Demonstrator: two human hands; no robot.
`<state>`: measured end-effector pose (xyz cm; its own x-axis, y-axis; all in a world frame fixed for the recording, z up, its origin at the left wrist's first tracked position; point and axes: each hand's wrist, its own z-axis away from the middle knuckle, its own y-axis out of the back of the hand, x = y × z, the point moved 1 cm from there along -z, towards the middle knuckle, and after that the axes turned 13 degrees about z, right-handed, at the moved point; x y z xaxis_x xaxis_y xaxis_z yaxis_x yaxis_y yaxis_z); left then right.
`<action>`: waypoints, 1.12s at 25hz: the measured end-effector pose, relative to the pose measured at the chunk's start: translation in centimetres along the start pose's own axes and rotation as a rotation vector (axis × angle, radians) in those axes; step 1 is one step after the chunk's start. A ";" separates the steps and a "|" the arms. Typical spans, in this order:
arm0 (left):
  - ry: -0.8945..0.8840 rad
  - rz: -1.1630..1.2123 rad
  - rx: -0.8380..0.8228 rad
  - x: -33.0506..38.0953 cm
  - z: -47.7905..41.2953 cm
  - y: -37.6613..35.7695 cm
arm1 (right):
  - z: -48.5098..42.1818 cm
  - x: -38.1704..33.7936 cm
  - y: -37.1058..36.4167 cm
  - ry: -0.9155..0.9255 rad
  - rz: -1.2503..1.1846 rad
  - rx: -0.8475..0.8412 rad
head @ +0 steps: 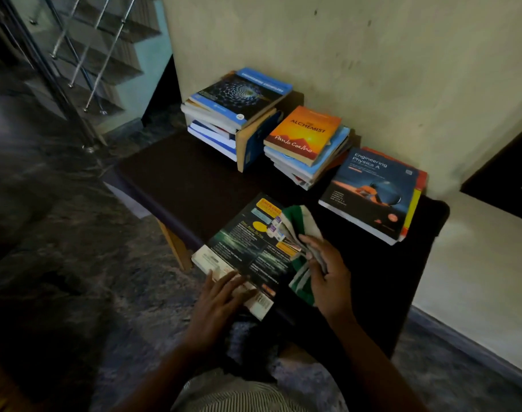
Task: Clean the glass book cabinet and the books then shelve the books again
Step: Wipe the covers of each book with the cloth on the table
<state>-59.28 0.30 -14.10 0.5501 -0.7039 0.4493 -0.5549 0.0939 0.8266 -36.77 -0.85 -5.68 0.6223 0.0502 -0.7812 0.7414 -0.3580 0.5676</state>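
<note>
A dark-covered book [248,248] lies back cover up at the near edge of a low dark bench [188,179]. My left hand [218,298] rests flat on the book's near corner with straight fingers. My right hand [325,275] grips a green and white cloth [298,230] that lies on the book's right side. Three piles of books stand along the wall: a tall pile topped by a blue book [242,96], a pile topped by an orange paperback [307,133], and a blue physics textbook [372,194] over red and yellow books.
The bench stands against a pale wall [372,55]. A staircase with a metal railing [84,55] rises at the far left. Dark stone floor [60,233] lies to the left of the bench. A dark frame [503,173] shows at the right edge.
</note>
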 end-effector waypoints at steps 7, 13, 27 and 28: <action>1.082 1.293 0.588 0.5 -1.4 5.1 | -7.1 0.3 -3.7 0.123 0.160 -0.032; 1.346 1.829 0.614 -0.3 -2.0 5.8 | -12.6 3.8 -9.9 0.101 0.634 -0.304; 1.323 1.964 0.707 -0.4 -1.6 4.9 | -4.4 -1.2 -8.9 0.313 0.279 -0.289; 1.309 1.979 0.702 -0.5 -1.5 4.8 | -6.6 0.4 -7.5 0.164 0.258 -0.198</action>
<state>-61.27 2.10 -9.86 -0.8249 0.4688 0.3157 -0.5471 -0.5223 -0.6541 -40.43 7.98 -8.58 0.8152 0.1367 -0.5629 0.5792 -0.1920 0.7923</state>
